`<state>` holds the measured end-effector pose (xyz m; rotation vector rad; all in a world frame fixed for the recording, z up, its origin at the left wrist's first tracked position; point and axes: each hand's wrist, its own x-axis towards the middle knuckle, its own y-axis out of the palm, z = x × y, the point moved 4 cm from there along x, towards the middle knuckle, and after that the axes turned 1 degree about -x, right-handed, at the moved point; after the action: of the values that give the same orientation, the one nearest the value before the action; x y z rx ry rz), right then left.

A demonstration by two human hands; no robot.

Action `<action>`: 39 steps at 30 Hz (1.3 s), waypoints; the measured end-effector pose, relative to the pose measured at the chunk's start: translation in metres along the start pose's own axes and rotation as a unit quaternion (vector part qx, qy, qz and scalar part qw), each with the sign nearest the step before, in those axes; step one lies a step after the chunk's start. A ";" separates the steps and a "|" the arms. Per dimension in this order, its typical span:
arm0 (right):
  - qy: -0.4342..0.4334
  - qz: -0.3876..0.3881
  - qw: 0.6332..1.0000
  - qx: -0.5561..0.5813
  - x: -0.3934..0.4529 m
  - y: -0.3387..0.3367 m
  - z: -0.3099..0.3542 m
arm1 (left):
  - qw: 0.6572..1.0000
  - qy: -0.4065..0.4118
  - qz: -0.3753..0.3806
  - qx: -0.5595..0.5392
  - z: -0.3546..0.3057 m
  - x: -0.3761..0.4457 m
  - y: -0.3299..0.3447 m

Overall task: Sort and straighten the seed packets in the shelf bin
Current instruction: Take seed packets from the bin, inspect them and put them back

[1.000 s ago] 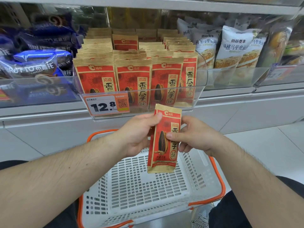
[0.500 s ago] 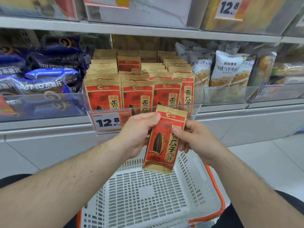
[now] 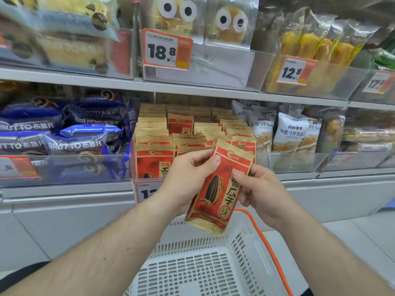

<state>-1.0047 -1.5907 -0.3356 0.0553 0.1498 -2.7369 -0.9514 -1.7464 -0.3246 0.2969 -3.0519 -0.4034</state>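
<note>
A red and tan sunflower seed packet (image 3: 218,189) is held tilted in front of the clear shelf bin (image 3: 133,167). My left hand (image 3: 188,178) grips its left edge, thumb on the front near the top. My right hand (image 3: 256,189) pinches its right edge, thumb on the printed face. Behind it, several rows of the same seed packets (image 3: 154,154) stand upright in the bin. My left hand hides part of the bin's price tag (image 3: 147,191).
A white plastic basket (image 3: 203,268) with an orange handle sits below my hands. Blue snack packs (image 3: 81,137) fill the bin to the left, white oat packs (image 3: 292,133) the bin to the right. The shelf above holds bread packs and price tags (image 3: 166,50).
Both hands have lifted the packet up from over the basket to just in front of the bin, and it now leans to the right. The view has tilted upward.
</note>
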 end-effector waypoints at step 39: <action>-0.107 -0.003 0.917 -0.383 0.174 0.070 0.106 | 0.932 0.094 -0.228 0.267 -0.062 0.048 -0.123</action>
<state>-1.1393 -1.7340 -0.2478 -0.4561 1.1315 -2.4689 -0.9712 -1.8883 -0.2961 1.0082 -2.8145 0.4402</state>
